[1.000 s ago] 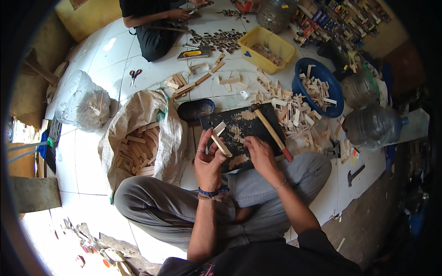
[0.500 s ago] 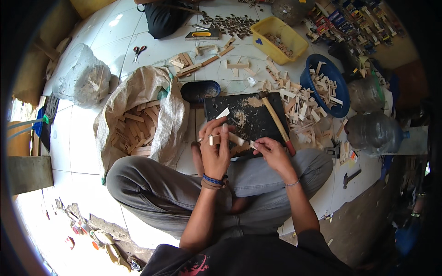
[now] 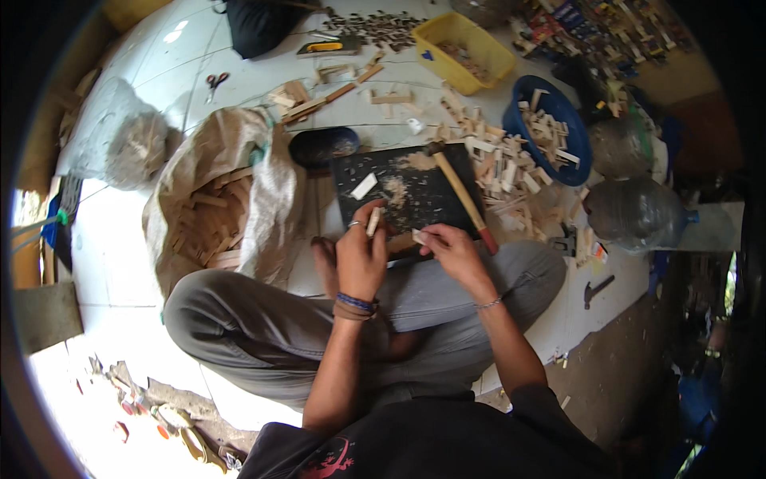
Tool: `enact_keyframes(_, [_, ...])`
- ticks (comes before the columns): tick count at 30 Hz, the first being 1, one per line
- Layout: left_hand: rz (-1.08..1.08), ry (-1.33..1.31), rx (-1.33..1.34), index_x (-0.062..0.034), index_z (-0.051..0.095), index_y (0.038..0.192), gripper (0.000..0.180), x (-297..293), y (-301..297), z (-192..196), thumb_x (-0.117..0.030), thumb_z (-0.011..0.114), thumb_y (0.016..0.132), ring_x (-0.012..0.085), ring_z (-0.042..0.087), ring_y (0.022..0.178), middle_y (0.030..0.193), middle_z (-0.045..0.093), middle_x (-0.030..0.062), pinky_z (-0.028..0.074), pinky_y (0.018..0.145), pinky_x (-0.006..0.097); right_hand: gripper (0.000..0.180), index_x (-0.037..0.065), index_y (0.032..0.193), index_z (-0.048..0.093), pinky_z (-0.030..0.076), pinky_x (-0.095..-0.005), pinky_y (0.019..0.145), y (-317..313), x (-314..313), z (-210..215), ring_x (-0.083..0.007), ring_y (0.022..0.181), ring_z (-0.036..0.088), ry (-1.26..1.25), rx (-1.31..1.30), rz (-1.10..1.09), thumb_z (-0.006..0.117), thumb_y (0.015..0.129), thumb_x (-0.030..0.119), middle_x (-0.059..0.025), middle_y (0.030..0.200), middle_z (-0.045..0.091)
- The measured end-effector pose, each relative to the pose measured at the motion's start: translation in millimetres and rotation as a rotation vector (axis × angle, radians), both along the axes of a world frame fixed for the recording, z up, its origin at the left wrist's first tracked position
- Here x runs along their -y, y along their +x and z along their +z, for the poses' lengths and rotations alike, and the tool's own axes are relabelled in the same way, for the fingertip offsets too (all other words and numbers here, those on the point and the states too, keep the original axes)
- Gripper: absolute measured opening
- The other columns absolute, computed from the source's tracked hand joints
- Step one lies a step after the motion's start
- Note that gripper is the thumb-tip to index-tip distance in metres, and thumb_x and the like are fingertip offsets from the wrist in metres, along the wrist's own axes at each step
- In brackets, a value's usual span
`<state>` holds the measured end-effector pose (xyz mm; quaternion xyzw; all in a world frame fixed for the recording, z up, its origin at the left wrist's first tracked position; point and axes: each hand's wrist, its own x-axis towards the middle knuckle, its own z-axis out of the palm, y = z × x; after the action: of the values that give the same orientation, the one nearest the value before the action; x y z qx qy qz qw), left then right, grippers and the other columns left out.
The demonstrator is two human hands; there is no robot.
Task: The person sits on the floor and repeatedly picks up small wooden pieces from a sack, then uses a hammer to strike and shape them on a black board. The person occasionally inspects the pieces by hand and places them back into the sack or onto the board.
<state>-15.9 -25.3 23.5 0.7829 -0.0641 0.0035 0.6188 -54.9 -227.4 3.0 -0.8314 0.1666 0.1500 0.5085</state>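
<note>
My left hand (image 3: 361,259) is closed with a small wooden block (image 3: 373,221) between its thumb and fingers. To its right, my right hand (image 3: 455,251) pinches a small pale piece (image 3: 417,237), too small to name surely. Both hands are at the near edge of a black board (image 3: 367,164) strewn with shavings. A white slanted piece (image 3: 364,186) lies on the board just beyond my left hand. Along the board's right side rests a hammer (image 3: 460,190) with a wooden handle and red end.
A sack (image 3: 275,203) of wood pieces stands left, beside a dark oval dish (image 3: 323,147). Loose wooden blocks (image 3: 499,172) are heaped right, near a blue basin (image 3: 585,132). Farther off are a yellow tub (image 3: 495,64) and scissors (image 3: 215,82). A second hammer (image 3: 598,292) lies by my right knee.
The whole view has shifted slightly. My left hand has turned and its raised fingers have curled around the wooden block. My right hand keeps its pinch near the board's edge.
</note>
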Motion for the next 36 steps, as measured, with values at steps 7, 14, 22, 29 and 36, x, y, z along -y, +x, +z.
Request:
enact_keyframes(7, [0.141,-0.178,-0.145,-0.0092,0.052,0.151,0.048,-6.8,6.6,0.2,-0.036,0.053,0.111,0.0061,0.046,0.068,0.09,0.059,-0.0015,0.04,0.062,0.021,0.017,-0.002,0.107,0.069,0.053,-0.0258,0.069,5.3,-8.6,-1.8,-0.0099,0.076,0.069,0.022,0.032,-0.05,0.065,0.103,0.014,-0.0061,0.083,0.074])
enact_keyframes(14, [0.025,-0.587,-0.27,-0.0126,0.038,0.161,0.053,1.6,5.6,-3.5,-0.038,0.042,0.115,0.0035,0.05,0.074,0.094,0.061,-0.0016,0.043,0.065,0.02,0.023,0.001,0.1,0.055,0.049,-0.0292,0.057,1.4,-15.1,2.4,-0.0121,0.066,0.069,-0.131,0.147,-0.074,0.072,0.099,0.017,-0.0068,0.073,0.069])
enact_keyframes(22, [0.04,-1.15,-0.309,-0.009,0.044,0.153,0.049,-8.4,10.1,-5.6,-0.033,0.053,0.111,0.0155,0.062,0.099,0.122,0.064,0.0104,0.055,0.089,0.033,0.021,0.006,0.103,0.06,0.05,-0.0301,0.055,1.8,-7.9,15.1,-0.0137,0.06,0.069,-0.256,0.085,0.044,0.074,0.098,0.021,-0.0065,0.076,0.068])
enact_keyframes(29, [0.092,-0.9,-0.286,-0.0068,0.052,0.14,0.035,0.9,7.2,-8.0,-0.012,0.062,0.107,0.0192,0.068,0.11,0.13,0.066,0.0128,0.056,0.096,0.034,0.018,0.007,0.114,0.066,0.047,-0.0235,0.065,-16.5,-9.1,7.9,-0.0056,0.079,0.062,0.158,0.107,-0.249,0.066,0.105,0.023,0.002,0.093,0.068])
enact_keyframes(36, [-0.239,-0.55,-0.087,0.0009,0.068,0.124,0.028,19.0,-9.0,-4.6,0.001,0.072,0.096,0.0184,0.069,0.115,0.123,0.073,0.0103,0.054,0.099,0.03,0.018,0.01,0.122,0.063,0.046,-0.0273,0.074,-30.8,9.9,51.9,-0.0063,0.087,0.054,0.699,0.127,-0.418,0.063,0.107,0.02,0.0038,0.099,0.061])
